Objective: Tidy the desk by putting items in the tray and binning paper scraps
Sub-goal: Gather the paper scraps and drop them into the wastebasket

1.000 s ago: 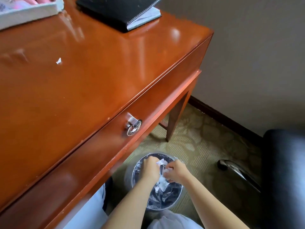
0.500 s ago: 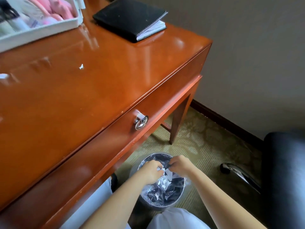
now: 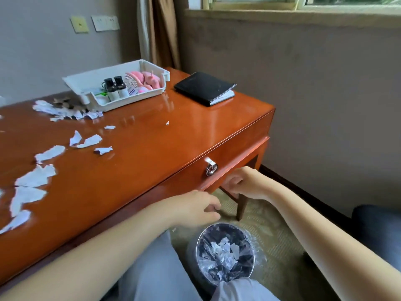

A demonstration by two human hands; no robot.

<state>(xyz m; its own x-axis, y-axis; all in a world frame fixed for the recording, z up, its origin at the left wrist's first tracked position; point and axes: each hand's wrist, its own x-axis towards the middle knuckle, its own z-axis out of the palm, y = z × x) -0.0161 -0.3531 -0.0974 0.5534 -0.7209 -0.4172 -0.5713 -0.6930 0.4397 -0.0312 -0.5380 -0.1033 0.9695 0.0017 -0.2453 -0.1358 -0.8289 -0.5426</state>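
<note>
While both hands hang in the air above the floor, the round metal waste bin [image 3: 225, 224] with a clear plastic liner stands on the patterned carpet [image 3: 273, 227] below them, with white crumpled paper scraps [image 3: 226, 250] lying inside. The left hand [image 3: 199, 208] is in front of the lower edge of the drawer, its fingers loosely curled with nothing in them. The right hand [image 3: 245, 183] is just beside the desk's lower rail near the wooden leg [image 3: 242, 206], fingers likewise slack and bare. A silver ring pull [image 3: 211, 169] hangs on the drawer front between the hands and the glossy reddish-brown wooden desk [image 3: 173, 137]. Many torn white paper scraps [image 3: 36, 178] lie spread over the left part of the top, with a denser pile [image 3: 65, 110] touching the white plastic tray [image 3: 130, 100] at the back. Two small dark-capped bottles [image 3: 116, 88] and pink items [image 3: 147, 80] sit in the tray. A black notebook [image 3: 204, 88] lies just right of it, near the desk corner. One light grey trouser knee [image 3: 234, 287] overlaps the bin's near rim, and a dark chair [image 3: 375, 231] stands at the right.
</note>
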